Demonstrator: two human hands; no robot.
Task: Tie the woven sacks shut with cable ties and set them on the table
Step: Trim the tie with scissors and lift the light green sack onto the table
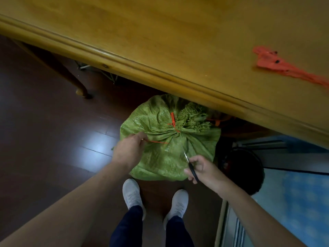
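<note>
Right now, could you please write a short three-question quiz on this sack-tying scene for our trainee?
1. True or false: the green sack lies on the table.
2. What does the right hand hold? A. scissors B. a knife C. pliers
3. Fill in: the left hand pinches the tail of the orange ____ round the sack's neck.
Key: 1 false, it stands on the floor; 2 A; 3 cable tie.
</note>
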